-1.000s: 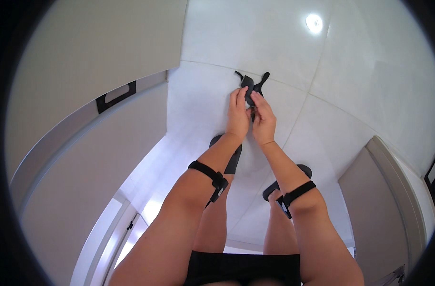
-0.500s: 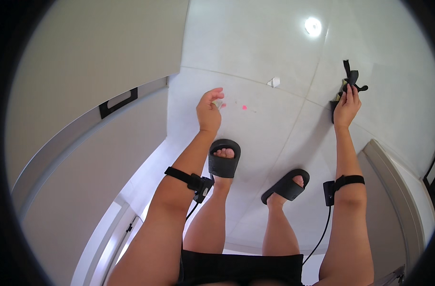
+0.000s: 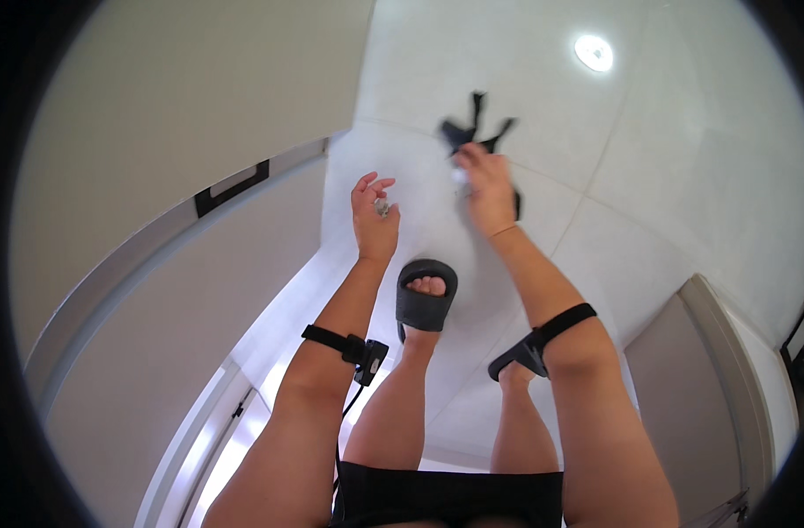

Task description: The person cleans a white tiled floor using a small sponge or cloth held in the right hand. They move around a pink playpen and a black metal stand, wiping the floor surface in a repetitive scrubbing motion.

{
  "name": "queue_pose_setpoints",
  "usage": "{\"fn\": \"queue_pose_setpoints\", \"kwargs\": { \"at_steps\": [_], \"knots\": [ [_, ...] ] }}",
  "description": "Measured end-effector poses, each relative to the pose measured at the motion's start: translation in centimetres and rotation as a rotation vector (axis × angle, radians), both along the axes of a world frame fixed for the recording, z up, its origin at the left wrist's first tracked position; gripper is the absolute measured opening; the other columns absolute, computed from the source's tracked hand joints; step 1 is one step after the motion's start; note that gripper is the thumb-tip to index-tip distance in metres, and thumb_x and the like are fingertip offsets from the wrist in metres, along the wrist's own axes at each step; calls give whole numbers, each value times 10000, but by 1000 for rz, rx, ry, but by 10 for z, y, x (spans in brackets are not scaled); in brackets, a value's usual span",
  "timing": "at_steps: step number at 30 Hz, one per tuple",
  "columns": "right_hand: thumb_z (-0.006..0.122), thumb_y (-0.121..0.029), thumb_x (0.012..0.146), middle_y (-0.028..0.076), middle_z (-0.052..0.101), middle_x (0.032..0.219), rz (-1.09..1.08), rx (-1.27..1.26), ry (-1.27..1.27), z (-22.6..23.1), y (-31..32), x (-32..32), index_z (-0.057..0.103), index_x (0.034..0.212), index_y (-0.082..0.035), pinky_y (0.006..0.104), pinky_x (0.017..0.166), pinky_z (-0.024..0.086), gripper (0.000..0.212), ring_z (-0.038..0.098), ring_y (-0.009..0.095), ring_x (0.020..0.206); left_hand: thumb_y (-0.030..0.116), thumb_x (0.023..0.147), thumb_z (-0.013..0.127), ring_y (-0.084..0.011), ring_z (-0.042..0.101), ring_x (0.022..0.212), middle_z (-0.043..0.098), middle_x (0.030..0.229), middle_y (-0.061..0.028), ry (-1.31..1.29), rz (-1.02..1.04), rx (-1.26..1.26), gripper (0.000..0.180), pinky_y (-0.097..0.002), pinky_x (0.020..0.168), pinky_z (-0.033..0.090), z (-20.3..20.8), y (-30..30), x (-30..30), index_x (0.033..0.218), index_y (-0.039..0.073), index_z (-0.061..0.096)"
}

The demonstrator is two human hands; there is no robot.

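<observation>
My right hand (image 3: 488, 189) is raised in front of me and grips a black object with several thin prongs (image 3: 472, 132) that stick out above my fingers. A dark part of it also shows below the hand. My left hand (image 3: 374, 216) is lifted beside it, a short gap to the left, with its fingers loosely curled and apart. A small grey bit (image 3: 381, 208) shows at the thumb, and I cannot tell whether the hand holds it. Both forearms wear black straps, the left (image 3: 345, 346) and the right (image 3: 556, 327).
Below is a white tiled floor (image 3: 683, 176) with a bright light reflection (image 3: 594, 51). My feet wear dark slides, the left (image 3: 425, 295) and the right (image 3: 512, 363). A beige wall with a white door frame (image 3: 155, 255) runs on the left, and another door frame (image 3: 727, 352) stands at the right.
My right hand swung from the far right back to the middle, carrying the black object. My left hand rose slightly and its fingers curled.
</observation>
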State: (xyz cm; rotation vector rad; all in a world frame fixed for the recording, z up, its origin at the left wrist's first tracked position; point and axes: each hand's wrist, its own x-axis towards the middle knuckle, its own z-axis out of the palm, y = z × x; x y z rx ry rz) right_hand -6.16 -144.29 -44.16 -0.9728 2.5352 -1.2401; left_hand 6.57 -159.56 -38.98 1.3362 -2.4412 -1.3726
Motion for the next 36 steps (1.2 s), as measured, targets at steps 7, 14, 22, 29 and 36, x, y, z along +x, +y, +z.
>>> {"fn": "queue_pose_setpoints", "kwargs": {
  "at_steps": [7,14,22,29,36],
  "knots": [
    [512,101,858,113,591,1184,-478,-282,-178,107,24,-29,661,1122,-41,298,914,444,334,545,246,1049,-107,899,373,-193,581,1068,547,1291,-112,275,-3,274,354,-300,852,510,-16,7,-12,1139,45,586],
    [486,-17,932,174,502,1353,-824,292,252,131,277,-74,556,1275,-41,367,1024,385,351,495,299,1225,-71,950,304,-157,598,1057,614,1172,-77,317,-36,332,317,-294,940,442,10,27,-48,1097,26,567],
    [427,-53,919,178,546,1278,-761,718,382,93,240,-43,558,1231,-25,444,872,414,340,555,357,1063,-73,939,316,-134,558,844,593,1045,-40,341,-171,386,307,-255,828,432,14,38,-47,1081,46,561],
    [493,21,872,143,574,1197,85,167,33,77,66,36,590,1164,-10,407,866,441,310,540,324,998,-66,925,332,-108,516,836,570,986,-17,477,-265,465,318,-229,759,417,29,63,-68,1089,69,568],
    [436,-14,961,142,423,1378,-844,236,17,170,210,63,491,1303,-2,328,1044,363,347,451,251,1253,-100,902,326,-110,507,836,566,960,-3,416,-214,420,343,-224,754,406,29,57,-52,1059,75,576]
  ]
}}
